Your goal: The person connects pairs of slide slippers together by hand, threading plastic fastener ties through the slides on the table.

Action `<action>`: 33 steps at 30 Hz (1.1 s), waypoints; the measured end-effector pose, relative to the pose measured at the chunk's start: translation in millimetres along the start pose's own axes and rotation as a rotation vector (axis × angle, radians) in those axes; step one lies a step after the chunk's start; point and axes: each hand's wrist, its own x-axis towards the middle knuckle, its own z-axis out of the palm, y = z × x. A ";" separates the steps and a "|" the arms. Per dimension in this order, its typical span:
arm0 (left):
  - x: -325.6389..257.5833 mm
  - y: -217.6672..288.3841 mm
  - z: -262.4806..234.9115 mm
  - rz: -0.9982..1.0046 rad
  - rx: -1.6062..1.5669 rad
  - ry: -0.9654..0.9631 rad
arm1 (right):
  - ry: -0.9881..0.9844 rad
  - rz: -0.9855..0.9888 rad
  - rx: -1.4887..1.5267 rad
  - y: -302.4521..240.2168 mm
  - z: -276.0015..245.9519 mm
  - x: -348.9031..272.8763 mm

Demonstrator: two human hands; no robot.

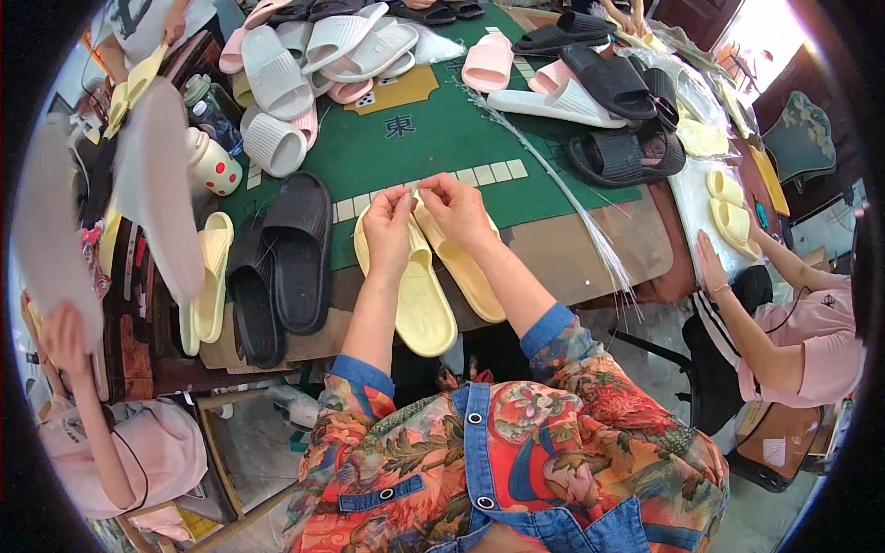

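I see this through the left of two fisheye lenses on my head, facing down and forward across the surface [489, 138]. It looks from close above: my shirt [553, 433] fills the lower centre of the frame, my forearms [370, 318] reach up from there, and my fingers [441, 187] sit just above the middle. The wide lens bows straight edges toward the rim.

Wore a multicoloured floral shirt [590, 442] with blue denim cuffs [548, 328], a denim placket [478, 452] and pale, dark-ringed buttons [476, 418].
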 end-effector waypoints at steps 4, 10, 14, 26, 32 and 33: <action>1.8 -0.7 -0.1 0.016 -0.022 -0.009 | -0.048 -0.041 0.035 0.1 0.5 1.9; 5.0 0.7 0.3 0.012 0.011 0.004 | -0.061 0.018 -0.026 -1.5 -2.1 6.0; 5.2 2.9 6.3 0.042 -0.019 -0.002 | -0.027 -0.005 0.004 7.0 -2.6 8.7; -10.4 21.3 22.9 0.596 0.896 -0.051 | 0.165 -0.013 0.488 17.8 -1.1 11.9; -17.7 33.3 27.3 0.454 1.301 -0.430 | 0.659 -0.259 0.714 -24.7 -74.4 18.6; -16.1 35.5 28.1 0.458 1.301 -0.420 | 0.748 -0.356 0.539 -41.9 -103.6 14.8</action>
